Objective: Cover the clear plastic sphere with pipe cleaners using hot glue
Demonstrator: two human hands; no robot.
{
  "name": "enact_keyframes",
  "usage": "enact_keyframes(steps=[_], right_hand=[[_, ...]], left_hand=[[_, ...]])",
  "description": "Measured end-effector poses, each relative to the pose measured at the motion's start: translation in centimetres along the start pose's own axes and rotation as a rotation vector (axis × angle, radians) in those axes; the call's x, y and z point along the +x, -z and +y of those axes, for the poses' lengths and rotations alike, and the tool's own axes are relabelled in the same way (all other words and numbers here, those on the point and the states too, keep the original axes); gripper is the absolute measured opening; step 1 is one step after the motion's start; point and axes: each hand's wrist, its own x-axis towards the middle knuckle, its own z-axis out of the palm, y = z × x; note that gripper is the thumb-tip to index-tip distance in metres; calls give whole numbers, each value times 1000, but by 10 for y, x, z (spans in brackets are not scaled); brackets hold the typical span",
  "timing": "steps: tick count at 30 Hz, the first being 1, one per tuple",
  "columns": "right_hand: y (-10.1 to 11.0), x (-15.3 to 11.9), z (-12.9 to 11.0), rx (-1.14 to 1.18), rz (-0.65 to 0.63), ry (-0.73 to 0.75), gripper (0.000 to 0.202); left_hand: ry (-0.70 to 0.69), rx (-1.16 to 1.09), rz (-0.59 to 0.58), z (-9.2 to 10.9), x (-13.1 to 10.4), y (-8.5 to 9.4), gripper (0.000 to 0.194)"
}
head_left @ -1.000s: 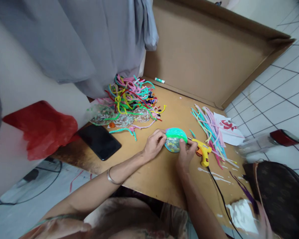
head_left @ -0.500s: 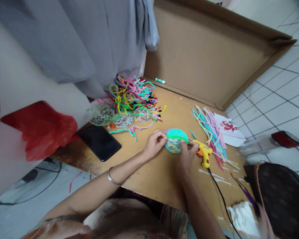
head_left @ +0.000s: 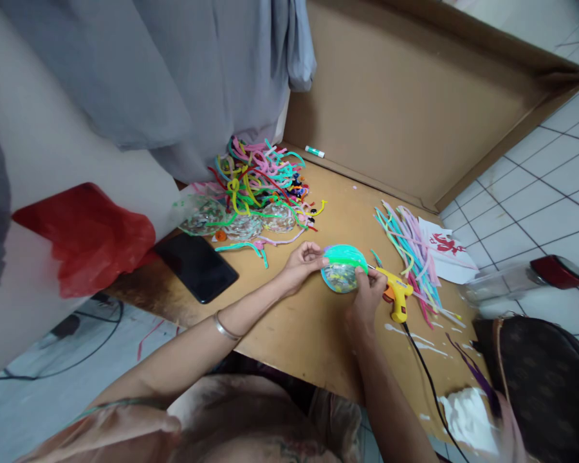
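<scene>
A round disc (head_left: 343, 278), turquoise and bright green over its upper half and clear with yellow and white specks below, is held above the table between my hands. My left hand (head_left: 303, 265) closes thumb and fingertips at its left edge. On its lower right edge my right hand (head_left: 367, 290) keeps a pinch, thumb on the near face. Just right of those fingers lies a yellow hot glue gun (head_left: 396, 294), its metal tip close to the disc's right edge. Whether the tip touches the disc cannot be made out.
Behind my left hand are a heap of pipe cleaners (head_left: 255, 173), several similar discs (head_left: 244, 226) and a black phone (head_left: 197, 269). More pipe cleaners (head_left: 415, 247), a clear bottle (head_left: 506, 283) and a brown bag (head_left: 550, 386) are at right. A cardboard wall (head_left: 395, 96) rises behind.
The fingers of my left hand have loosened and spread a little at the disc's left edge. My right hand keeps its pinch. The whole view has shifted slightly.
</scene>
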Motion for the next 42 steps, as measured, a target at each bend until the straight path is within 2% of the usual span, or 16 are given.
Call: enact_keyframes(steps=[5, 10, 15, 17, 20, 22, 24, 27, 33, 37, 42], right_hand=[[-1, 3, 0, 85, -76, -34, 31], [-5, -1, -6, 285, -159, -144, 34], [-7, -5, -5, 243, -220, -189, 35], [-6, -7, -5, 184, -209, -174, 39], [-3, -10, -7, 100, -176, -27, 50], [-2, -12, -9, 49, -198, 79, 58], [-2, -14, -11, 14, -246, 119, 64], [-4, -15, -12, -13, -290, 106, 66], [-4, -13, -9, -20, -285, 81, 62], [-5, -14, -12, -37, -271, 66, 59], [-7, -15, -16, -36, -238, 36, 55]], left_hand=[[88, -50, -57, 3, 3, 0, 59], [91, -81, -77, 11, -1, -4, 56], [219, -67, -139, 25, -9, -7, 63], [203, -8, -116, 29, -9, -6, 65], [113, 110, -102, 33, -7, -2, 69], [53, 217, -115, 34, -5, 0, 71], [38, 321, -140, 34, -4, 1, 73], [25, 418, -193, 33, -6, 1, 77], [-1, 520, -260, 36, -10, 0, 76], [15, 499, -290, 37, -10, 2, 78], [52, 397, -385, 38, -10, 4, 76]])
